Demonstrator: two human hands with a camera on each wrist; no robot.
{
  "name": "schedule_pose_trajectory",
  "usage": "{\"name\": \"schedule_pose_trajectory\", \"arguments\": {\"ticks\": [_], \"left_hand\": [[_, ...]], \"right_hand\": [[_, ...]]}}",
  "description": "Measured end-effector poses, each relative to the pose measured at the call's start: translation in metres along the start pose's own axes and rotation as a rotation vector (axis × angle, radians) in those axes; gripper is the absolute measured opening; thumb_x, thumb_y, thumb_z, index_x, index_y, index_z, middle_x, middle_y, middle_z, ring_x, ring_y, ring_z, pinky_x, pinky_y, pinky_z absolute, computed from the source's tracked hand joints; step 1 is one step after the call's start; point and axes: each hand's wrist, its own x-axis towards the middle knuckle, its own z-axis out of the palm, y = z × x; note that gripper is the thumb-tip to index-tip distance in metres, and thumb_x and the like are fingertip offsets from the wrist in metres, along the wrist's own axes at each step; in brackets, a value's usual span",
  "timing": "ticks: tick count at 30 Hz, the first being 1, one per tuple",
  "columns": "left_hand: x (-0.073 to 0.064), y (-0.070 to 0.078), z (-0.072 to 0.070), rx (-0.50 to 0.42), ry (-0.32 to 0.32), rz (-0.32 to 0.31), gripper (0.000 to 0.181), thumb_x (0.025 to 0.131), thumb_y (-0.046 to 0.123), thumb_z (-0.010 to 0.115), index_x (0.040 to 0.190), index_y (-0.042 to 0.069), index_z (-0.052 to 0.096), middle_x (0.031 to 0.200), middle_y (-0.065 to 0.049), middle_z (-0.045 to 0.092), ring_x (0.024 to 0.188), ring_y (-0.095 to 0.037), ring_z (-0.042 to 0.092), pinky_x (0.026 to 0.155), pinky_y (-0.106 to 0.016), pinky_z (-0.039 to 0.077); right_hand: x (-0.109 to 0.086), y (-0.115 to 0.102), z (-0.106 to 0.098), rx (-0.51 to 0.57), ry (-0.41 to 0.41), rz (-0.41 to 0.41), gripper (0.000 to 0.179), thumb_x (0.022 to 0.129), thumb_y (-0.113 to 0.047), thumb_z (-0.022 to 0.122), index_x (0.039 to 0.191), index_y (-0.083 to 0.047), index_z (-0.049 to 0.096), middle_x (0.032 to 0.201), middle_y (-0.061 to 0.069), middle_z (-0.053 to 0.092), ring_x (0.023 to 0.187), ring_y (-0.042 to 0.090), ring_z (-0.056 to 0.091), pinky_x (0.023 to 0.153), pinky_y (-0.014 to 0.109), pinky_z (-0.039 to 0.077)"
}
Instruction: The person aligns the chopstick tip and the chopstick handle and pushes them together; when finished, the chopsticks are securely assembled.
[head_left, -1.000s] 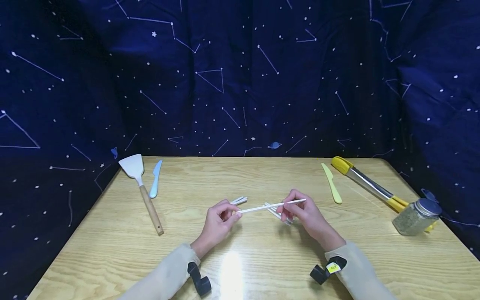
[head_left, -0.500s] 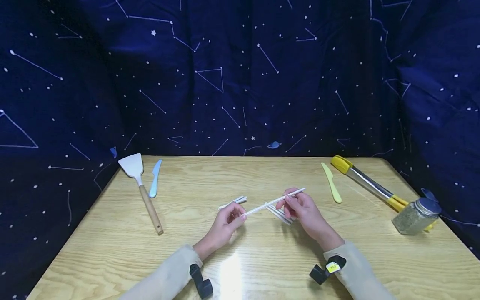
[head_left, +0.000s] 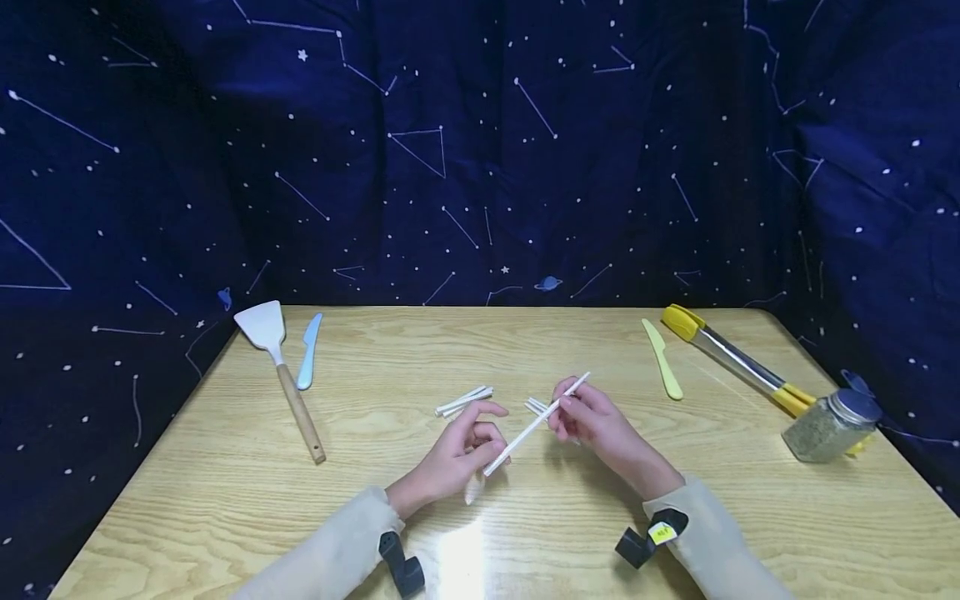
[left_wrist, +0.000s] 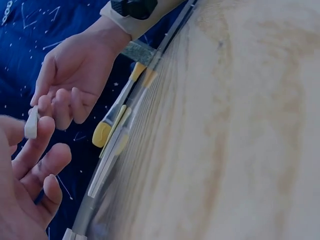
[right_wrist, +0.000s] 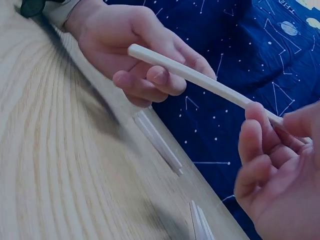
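My right hand (head_left: 592,417) pinches a slim white chopstick (head_left: 534,427) between thumb and fingers near its upper end. The chopstick slants down and left toward my left hand (head_left: 461,450), its lower end overlapping the left fingertips in the head view. My left hand has its fingers loosely spread, palm turned up in the right wrist view, where the chopstick (right_wrist: 190,74) crosses in front of them. Behind the left hand lies a small bundle of white chopsticks (head_left: 463,401). A second bundle (head_left: 536,406) is on the table beside the right hand, partly hidden by it.
A white spatula with a wooden handle (head_left: 298,408) and a blue knife (head_left: 309,354) lie at the left of the wooden table (head_left: 225,517). On the right are a yellow knife (head_left: 663,362), yellow-tipped tongs (head_left: 738,358) and a glass jar of dried herbs (head_left: 825,429).
The left fingers have loosened and spread from their pinch on the chopstick. Its left end has swung down toward me, so the chopstick now slants more steeply. The right hand keeps its pinch.
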Motion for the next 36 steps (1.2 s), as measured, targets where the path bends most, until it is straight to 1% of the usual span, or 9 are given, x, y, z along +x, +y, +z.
{"name": "schedule_pose_trajectory", "arguments": {"ticks": [4,5,9,12,16,21,28,32,36], "left_hand": [[0.000,0.004,0.004,0.053,-0.034,0.008,0.044,0.091,-0.005,0.055,0.131,-0.009,0.038,0.083,-0.026,0.065,0.063,-0.018,0.061,0.061,-0.021,0.049],[0.000,0.005,0.004,0.062,-0.042,0.010,0.045,0.090,-0.005,0.057,0.131,-0.008,0.039,0.084,-0.025,0.065,0.063,-0.013,0.059,0.060,-0.020,0.049],[-0.001,0.007,0.007,0.105,-0.074,0.023,0.052,0.085,-0.004,0.062,0.133,-0.004,0.041,0.089,-0.022,0.067,0.064,-0.008,0.057,0.059,-0.019,0.048],[-0.001,0.008,0.008,0.136,-0.093,0.022,0.054,0.083,-0.003,0.064,0.133,0.000,0.044,0.092,-0.020,0.067,0.070,0.000,0.056,0.062,-0.019,0.049],[-0.001,0.009,0.010,0.140,-0.105,0.021,0.055,0.082,-0.003,0.066,0.133,0.004,0.046,0.095,-0.019,0.066,0.071,0.000,0.057,0.064,-0.022,0.052],[-0.001,0.010,0.011,0.149,-0.111,0.039,0.056,0.081,-0.004,0.069,0.132,0.001,0.048,0.092,-0.018,0.067,0.068,-0.002,0.058,0.063,-0.023,0.053],[-0.002,0.008,0.011,0.152,-0.103,0.055,0.055,0.080,-0.003,0.070,0.131,-0.001,0.049,0.089,-0.019,0.068,0.060,0.000,0.053,0.057,-0.020,0.050],[0.001,0.007,0.011,0.144,-0.096,0.045,0.055,0.079,-0.005,0.070,0.130,-0.003,0.049,0.090,-0.020,0.066,0.060,0.001,0.053,0.057,-0.019,0.049],[-0.004,0.008,0.002,0.175,-0.068,0.035,0.056,0.080,-0.004,0.070,0.131,-0.002,0.048,0.091,-0.018,0.065,0.059,0.000,0.053,0.056,-0.019,0.048]], "right_hand": [[-0.002,-0.005,0.005,-0.070,0.035,0.083,0.011,0.103,-0.015,0.042,0.106,-0.006,0.048,0.084,-0.002,0.056,0.072,0.004,0.053,0.065,0.019,0.047],[-0.001,-0.005,0.006,-0.077,0.039,0.085,0.012,0.103,-0.014,0.043,0.107,-0.004,0.048,0.084,-0.002,0.055,0.072,0.004,0.053,0.064,0.019,0.047],[0.000,-0.004,0.011,-0.101,0.034,0.081,0.024,0.102,-0.012,0.044,0.111,0.011,0.045,0.082,-0.001,0.054,0.071,0.004,0.052,0.064,0.019,0.048],[0.001,-0.003,0.015,-0.111,0.005,0.068,0.026,0.102,-0.011,0.045,0.113,0.013,0.046,0.081,-0.002,0.054,0.071,0.004,0.052,0.065,0.019,0.049],[0.001,-0.001,0.020,-0.115,-0.025,0.056,0.025,0.101,-0.009,0.046,0.113,0.013,0.048,0.081,-0.003,0.055,0.070,0.003,0.053,0.065,0.019,0.049],[0.000,0.001,0.022,-0.131,-0.033,0.073,0.034,0.100,-0.008,0.046,0.118,0.021,0.044,0.081,-0.002,0.056,0.070,0.003,0.053,0.066,0.020,0.049],[0.001,0.001,0.020,-0.189,-0.035,0.073,0.033,0.102,-0.010,0.044,0.119,0.018,0.047,0.081,0.002,0.056,0.069,0.006,0.053,0.064,0.021,0.048],[0.002,-0.003,0.011,-0.302,0.006,0.082,0.024,0.101,-0.006,0.045,0.113,0.014,0.052,0.080,0.007,0.055,0.068,0.011,0.053,0.063,0.025,0.049],[0.001,-0.001,0.007,-0.449,0.038,0.110,0.018,0.099,-0.004,0.047,0.109,0.007,0.057,0.075,0.012,0.054,0.065,0.014,0.051,0.061,0.024,0.046]]}}
